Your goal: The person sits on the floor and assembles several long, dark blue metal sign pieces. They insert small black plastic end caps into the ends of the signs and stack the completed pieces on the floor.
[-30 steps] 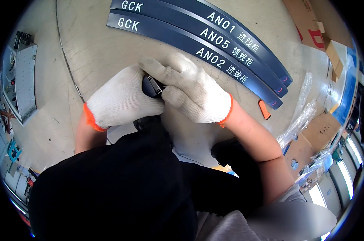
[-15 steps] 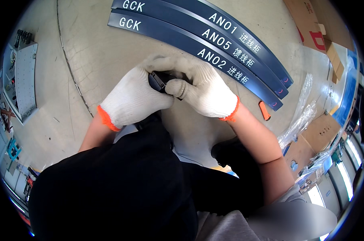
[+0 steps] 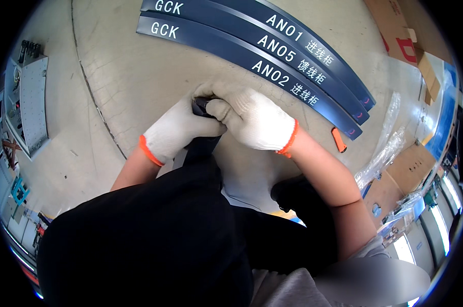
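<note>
Two hands: both wear white knit gloves with orange cuffs and meet over one small dark object (image 3: 201, 105), just above the person's dark-clothed lap.
Left hand (image 3: 177, 130): its grip is clamped on the lower part of the dark object, fingers curled up around it from below.
Right hand (image 3: 254, 123): its grip is pressed together over the top of the same object, the thumb and fingers bent down onto it and touching the left glove.
Dark object: only a small black part shows between the two grips; its kind and shape cannot be told.
Panels (image 3: 262, 56): three long dark blue strips with white lettering lie side by side on the floor (image 3: 119, 87), just beyond the grips, the nearest one close to the right knuckles.
Orange piece (image 3: 339, 139): a small orange thing lies on the floor to the right of the right wrist, by the end of the nearest strip.
Cardboard boxes (image 3: 395, 30): well apart, far beyond and to the right of the grips.
Plastic wrap (image 3: 387, 153): clear film lies to the right of the right forearm.
</note>
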Demonstrator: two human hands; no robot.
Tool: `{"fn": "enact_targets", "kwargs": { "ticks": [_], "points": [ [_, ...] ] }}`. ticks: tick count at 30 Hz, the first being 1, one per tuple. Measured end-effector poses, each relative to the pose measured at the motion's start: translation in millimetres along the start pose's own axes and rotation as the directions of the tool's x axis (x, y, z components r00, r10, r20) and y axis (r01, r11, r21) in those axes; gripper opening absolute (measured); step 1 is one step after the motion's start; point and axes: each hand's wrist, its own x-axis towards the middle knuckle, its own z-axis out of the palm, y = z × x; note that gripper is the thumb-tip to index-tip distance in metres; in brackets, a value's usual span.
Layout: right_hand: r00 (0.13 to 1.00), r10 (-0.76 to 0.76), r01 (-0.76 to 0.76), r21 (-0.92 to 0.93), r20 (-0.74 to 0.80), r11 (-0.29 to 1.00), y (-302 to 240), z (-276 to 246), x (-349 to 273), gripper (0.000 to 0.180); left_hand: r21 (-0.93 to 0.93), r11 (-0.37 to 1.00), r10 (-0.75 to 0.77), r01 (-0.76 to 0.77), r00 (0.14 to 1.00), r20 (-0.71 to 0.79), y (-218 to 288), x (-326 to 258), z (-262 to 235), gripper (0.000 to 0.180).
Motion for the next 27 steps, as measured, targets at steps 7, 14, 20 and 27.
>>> {"fn": "enact_targets", "kwargs": {
  "ticks": [7,14,20,27],
  "points": [
    [0.998,-0.009,0.019,-0.149,0.068,0.989,23,20,-3,0.021,-0.033,0.916,-0.375,0.399,0.883,0.283,-54,-9,-37,0.036],
    [0.979,0.156,-0.132,0.175,-0.133,0.976,42,23,5,0.028,0.199,0.947,-0.287,0.253,0.943,0.168,-31,-19,-5,0.049],
    [0.975,0.140,-0.085,0.291,-0.173,0.953,27,-17,15,0.060,0.765,0.595,-0.215,0.247,0.966,-0.144,11,-19,23,0.076],
    [0.995,0.091,-0.078,0.210,-0.051,0.974,34,-33,12,0.053,0.733,0.643,-0.033,0.220,0.965,-0.260,30,-18,24,0.075]
  ]
}}
